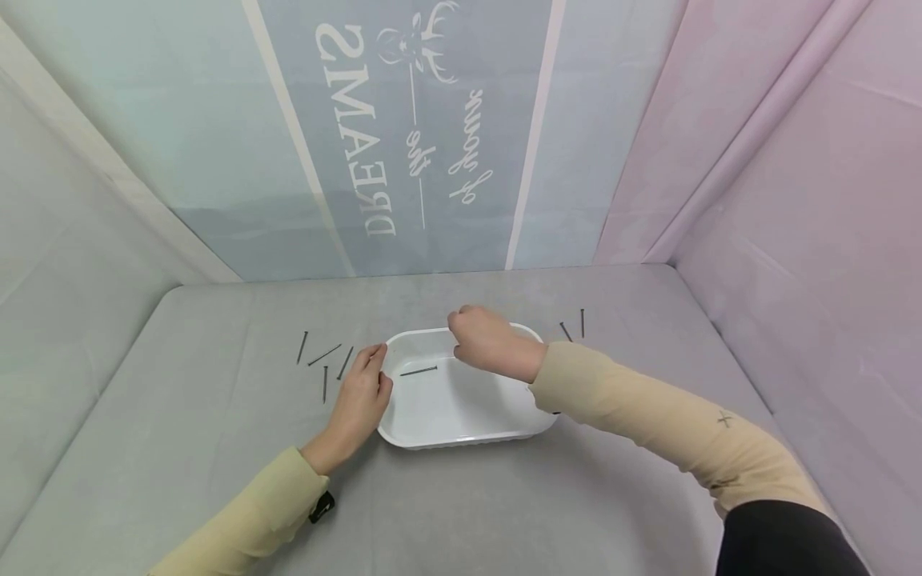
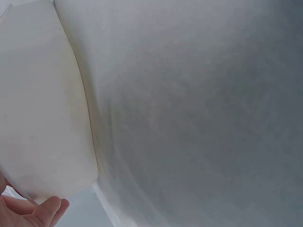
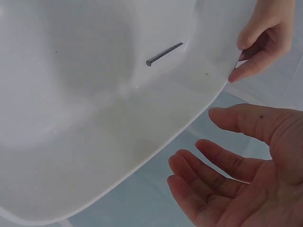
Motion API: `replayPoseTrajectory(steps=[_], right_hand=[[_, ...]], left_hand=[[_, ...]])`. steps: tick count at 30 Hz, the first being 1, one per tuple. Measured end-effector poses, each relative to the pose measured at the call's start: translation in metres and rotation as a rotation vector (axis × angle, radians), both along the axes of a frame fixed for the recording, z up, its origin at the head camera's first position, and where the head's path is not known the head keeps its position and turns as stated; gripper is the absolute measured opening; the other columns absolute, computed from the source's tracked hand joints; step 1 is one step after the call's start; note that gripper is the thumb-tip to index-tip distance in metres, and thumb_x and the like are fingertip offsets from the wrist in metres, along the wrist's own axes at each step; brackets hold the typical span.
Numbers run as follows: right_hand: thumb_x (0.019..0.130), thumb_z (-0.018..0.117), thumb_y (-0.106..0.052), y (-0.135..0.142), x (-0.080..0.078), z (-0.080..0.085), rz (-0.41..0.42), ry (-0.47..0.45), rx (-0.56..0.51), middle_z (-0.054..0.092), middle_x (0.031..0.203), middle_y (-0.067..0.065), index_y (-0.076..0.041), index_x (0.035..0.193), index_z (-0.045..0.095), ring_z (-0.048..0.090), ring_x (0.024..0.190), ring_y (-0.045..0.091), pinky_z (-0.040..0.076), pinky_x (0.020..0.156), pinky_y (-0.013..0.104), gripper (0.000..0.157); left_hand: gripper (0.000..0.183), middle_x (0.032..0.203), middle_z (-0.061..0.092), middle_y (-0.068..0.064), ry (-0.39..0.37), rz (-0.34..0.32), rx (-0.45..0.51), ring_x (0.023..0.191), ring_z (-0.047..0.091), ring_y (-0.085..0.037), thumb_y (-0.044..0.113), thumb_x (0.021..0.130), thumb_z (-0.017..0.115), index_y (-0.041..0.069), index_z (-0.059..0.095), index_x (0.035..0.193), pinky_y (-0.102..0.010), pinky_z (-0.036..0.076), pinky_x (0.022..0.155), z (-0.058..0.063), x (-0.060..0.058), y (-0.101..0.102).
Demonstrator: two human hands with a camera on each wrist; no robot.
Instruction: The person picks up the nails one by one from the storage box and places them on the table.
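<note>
A white tray (image 1: 461,420) with rounded corners sits on the grey surface, and one dark nail (image 1: 418,371) lies inside it, towards its left end. My left hand (image 1: 358,404) pinches the tray's left rim between thumb and fingers; the left wrist view has these fingers (image 2: 49,210) at the tray wall's lower end. Over the tray's far side is my right hand (image 1: 497,344). In the right wrist view that hand (image 3: 246,170) has its fingers loosely bent and spread from the thumb, holding nothing, a little apart from the rim.
Several loose nails (image 1: 325,384) lie on the surface left of the tray. To its right are a nail (image 1: 583,323) and another nail (image 1: 566,331) close to my right sleeve. A printed cloth wall (image 1: 432,160) rises behind, with side walls left and right.
</note>
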State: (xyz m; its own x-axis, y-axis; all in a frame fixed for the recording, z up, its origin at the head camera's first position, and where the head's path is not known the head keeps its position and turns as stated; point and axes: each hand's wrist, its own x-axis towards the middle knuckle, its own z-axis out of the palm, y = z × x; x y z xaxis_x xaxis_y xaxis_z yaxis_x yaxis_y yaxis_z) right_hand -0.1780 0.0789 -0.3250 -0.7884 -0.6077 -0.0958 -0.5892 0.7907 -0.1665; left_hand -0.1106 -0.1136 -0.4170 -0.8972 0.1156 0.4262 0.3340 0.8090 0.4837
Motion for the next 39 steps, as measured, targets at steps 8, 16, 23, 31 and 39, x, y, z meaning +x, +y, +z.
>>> replayPoseTrajectory(steps=[8, 16, 23, 31, 39], right_hand=[[0.079, 0.059, -0.003, -0.007, 0.002, -0.005, 0.045, -0.014, -0.032, 0.06, 0.094, 0.013, 0.003, 0.101, 0.061, 0.059, 0.082, 0.023, 0.05, 0.067, 0.031, 0.023], [0.079, 0.062, -0.004, -0.014, 0.001, -0.013, 0.094, 0.01, -0.032, 0.061, 0.096, 0.013, 0.002, 0.104, 0.061, 0.06, 0.085, 0.024, 0.05, 0.069, 0.031, 0.026], [0.079, 0.064, -0.004, -0.02, 0.001, -0.02, 0.151, 0.031, -0.024, 0.061, 0.098, 0.011, 0.0, 0.106, 0.062, 0.06, 0.089, 0.023, 0.05, 0.073, 0.029, 0.027], [0.081, 0.063, -0.005, -0.024, -0.002, -0.027, 0.262, 0.027, -0.004, 0.061, 0.104, 0.011, -0.002, 0.108, 0.062, 0.059, 0.095, 0.022, 0.049, 0.079, 0.028, 0.027], [0.081, 0.063, -0.005, -0.028, -0.007, -0.036, 0.324, -0.019, 0.029, 0.06, 0.106, 0.01, -0.003, 0.109, 0.061, 0.058, 0.097, 0.021, 0.047, 0.082, 0.028, 0.029]], left_hand=[[0.042, 0.119, 0.05, -0.025, -0.02, 0.007, 0.003, 0.096, 0.057, -0.03, -0.008, 0.08, 0.052, -0.015, 0.048, 0.121, -0.033, 0.051, 0.069, 0.0, 0.0, 0.0], [0.042, 0.119, 0.049, -0.024, -0.021, 0.008, -0.002, 0.094, 0.057, -0.028, -0.009, 0.08, 0.052, -0.015, 0.048, 0.121, -0.033, 0.051, 0.069, 0.0, 0.0, -0.001], [0.043, 0.121, 0.049, -0.024, -0.049, 0.019, -0.009, 0.096, 0.057, -0.029, -0.008, 0.08, 0.053, -0.014, 0.048, 0.123, -0.033, 0.052, 0.071, 0.0, 0.0, -0.001], [0.043, 0.121, 0.049, -0.024, -0.057, 0.022, -0.012, 0.099, 0.057, -0.03, -0.007, 0.081, 0.053, -0.013, 0.048, 0.123, -0.033, 0.052, 0.072, 0.001, 0.0, -0.001], [0.044, 0.122, 0.048, -0.024, -0.064, 0.023, -0.019, 0.097, 0.057, -0.029, -0.007, 0.08, 0.054, -0.014, 0.047, 0.123, -0.032, 0.052, 0.07, 0.001, 0.0, -0.001]])
